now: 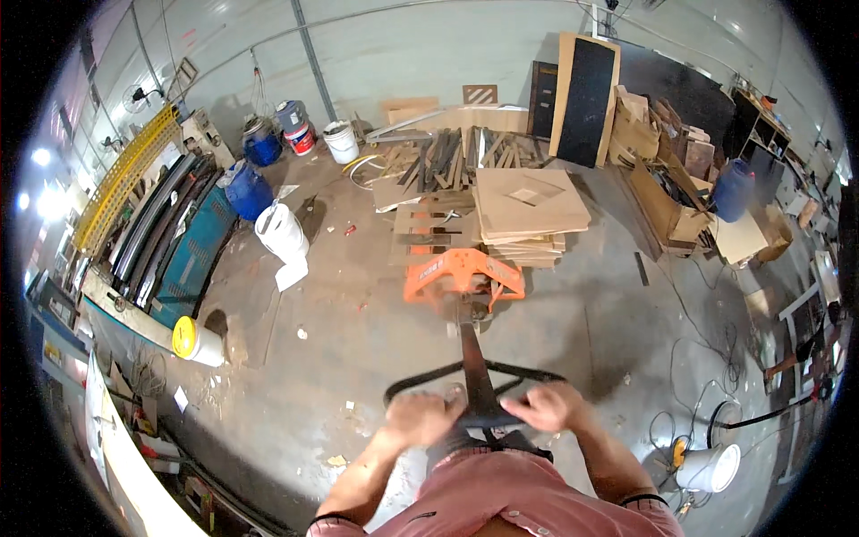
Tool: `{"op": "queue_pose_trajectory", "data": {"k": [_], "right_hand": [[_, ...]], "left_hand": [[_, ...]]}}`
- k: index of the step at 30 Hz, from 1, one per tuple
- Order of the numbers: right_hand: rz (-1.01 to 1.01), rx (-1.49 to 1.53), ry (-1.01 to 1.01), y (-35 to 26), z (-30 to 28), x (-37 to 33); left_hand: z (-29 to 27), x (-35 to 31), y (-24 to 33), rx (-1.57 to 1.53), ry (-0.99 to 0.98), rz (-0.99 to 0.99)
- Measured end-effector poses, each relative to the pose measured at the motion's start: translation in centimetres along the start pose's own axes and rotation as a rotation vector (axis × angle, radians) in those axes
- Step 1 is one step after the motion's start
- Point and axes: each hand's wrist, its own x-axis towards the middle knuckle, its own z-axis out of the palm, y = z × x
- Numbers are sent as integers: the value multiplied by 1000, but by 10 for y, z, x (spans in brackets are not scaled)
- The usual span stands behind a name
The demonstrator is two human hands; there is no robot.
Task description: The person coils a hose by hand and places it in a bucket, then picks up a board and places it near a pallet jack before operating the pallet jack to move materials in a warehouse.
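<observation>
An orange pallet jack point(458, 267) stands in front of me. Its dark handle point(478, 371) rises toward my waist and ends in a black loop. My left hand point(424, 417) is closed on the left side of the loop's near bar. On the right side, my right hand point(548, 407) grips the same bar, thumb toward the middle; its fingertips are hidden below. A stack of brown boards point(535, 199) lies beyond the jack's orange body, toward the right. The top board carries a diamond-shaped mark or cutout. Left of the stack, wooden slats point(431, 224) show near the forks.
Scrap strips point(447, 161) are heaped behind the boards. Tall panels point(586, 100) lean by the back wall. Buckets and blue drums point(250, 190) stand left, near a teal machine point(201, 242). Cardboard boxes point(658, 210) fill the right side. Cables and a white bucket point(710, 468) lie near right.
</observation>
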Motion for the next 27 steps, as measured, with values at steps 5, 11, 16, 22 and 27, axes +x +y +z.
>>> {"op": "queue_pose_trajectory", "data": {"k": [5,11,16,22,27], "right_hand": [[-41,198,98,8,-59,30],[-27,58,331,24,22,-4],[-50,-198,86,86,312,-110],[-432,-369,-143,89,280,-109],[-228,-150,75,59,121,-67]], "left_hand": [[-25,30,-9,58,452,4],[19,16,30,12,164,-200],[267,-77,129,-178,-204,-371],[280,-86,118,-210,33,-245],[127,-39,100,-236,266,-410]]}}
